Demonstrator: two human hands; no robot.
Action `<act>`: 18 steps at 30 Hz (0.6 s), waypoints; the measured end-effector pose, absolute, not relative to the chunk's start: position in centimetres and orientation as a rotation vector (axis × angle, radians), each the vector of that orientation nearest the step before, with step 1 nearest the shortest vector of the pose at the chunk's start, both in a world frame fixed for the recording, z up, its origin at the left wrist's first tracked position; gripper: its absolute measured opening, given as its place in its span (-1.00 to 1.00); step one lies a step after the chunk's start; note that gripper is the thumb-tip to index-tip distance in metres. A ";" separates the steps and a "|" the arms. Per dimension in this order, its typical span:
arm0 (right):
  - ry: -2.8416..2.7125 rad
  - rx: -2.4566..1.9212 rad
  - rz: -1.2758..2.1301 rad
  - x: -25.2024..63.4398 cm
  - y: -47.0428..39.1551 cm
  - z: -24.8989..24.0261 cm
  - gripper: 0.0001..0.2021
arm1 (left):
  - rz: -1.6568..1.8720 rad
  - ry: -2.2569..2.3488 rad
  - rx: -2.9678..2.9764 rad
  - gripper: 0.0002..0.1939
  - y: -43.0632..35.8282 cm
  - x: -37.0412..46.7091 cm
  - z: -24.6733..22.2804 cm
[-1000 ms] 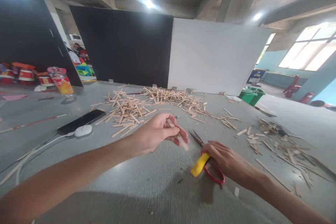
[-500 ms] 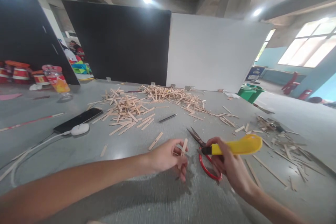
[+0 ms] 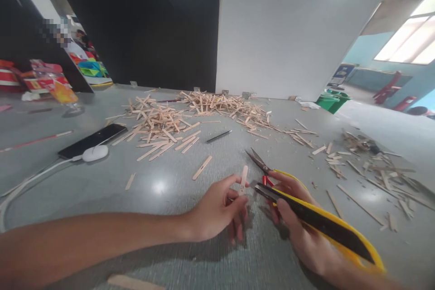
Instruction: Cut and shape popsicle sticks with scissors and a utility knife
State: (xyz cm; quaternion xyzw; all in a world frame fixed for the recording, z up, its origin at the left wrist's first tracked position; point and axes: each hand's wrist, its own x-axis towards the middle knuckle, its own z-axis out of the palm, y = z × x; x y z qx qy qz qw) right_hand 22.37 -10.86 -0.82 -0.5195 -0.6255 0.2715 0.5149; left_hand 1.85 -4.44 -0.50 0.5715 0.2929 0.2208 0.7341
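Between thumb and index finger, my left hand [image 3: 220,206] pinches a small wooden stick [image 3: 244,176], upright, with a mark or cut near its lower end. My right hand [image 3: 302,226] is closed around a yellow and black utility knife [image 3: 316,217]. The blade tip points left and sits close beside the stick; whether they touch I cannot tell. Scissors [image 3: 258,161] with red handles lie on the table behind the knife, their handles mostly hidden by my right hand. Another wooden stick [image 3: 202,167] with a dark slot lies just beyond my left hand.
Piles of wooden sticks [image 3: 159,120] spread along the back, before black and white panels [image 3: 272,31]. A pen [image 3: 219,136] lies mid-table. A phone [image 3: 91,140], a white cabled device [image 3: 95,153] and a bottle [image 3: 61,90] are left. Wood scraps [image 3: 384,167] lie right.
The utility knife has turned from pointing sideways over the scissors to lying diagonally, its blade brought to the stick in my left hand. The camera view has tilted downward.
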 end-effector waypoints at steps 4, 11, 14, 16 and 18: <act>-1.621 -1.294 0.503 21.7 -11.2 0.4 -0.84 | 0.440 0.647 1.324 -0.69 -4.4 1.6 -0.4; -1.750 -1.134 0.482 22.1 -11.1 -0.2 -0.73 | 0.367 0.634 1.379 -0.79 -4.1 1.5 -0.1; -1.778 -1.078 0.460 22.4 -11.2 -0.8 -0.67 | 0.360 0.639 1.384 -0.81 -4.1 1.4 -0.3; -1.783 -1.081 0.446 22.4 -11.1 -0.9 -0.66 | 0.361 0.645 1.387 -0.81 -4.2 1.5 -0.4; -1.786 -1.095 0.430 22.4 -11.0 -0.9 -0.67 | 0.363 0.650 1.391 -0.81 -4.2 1.5 -0.4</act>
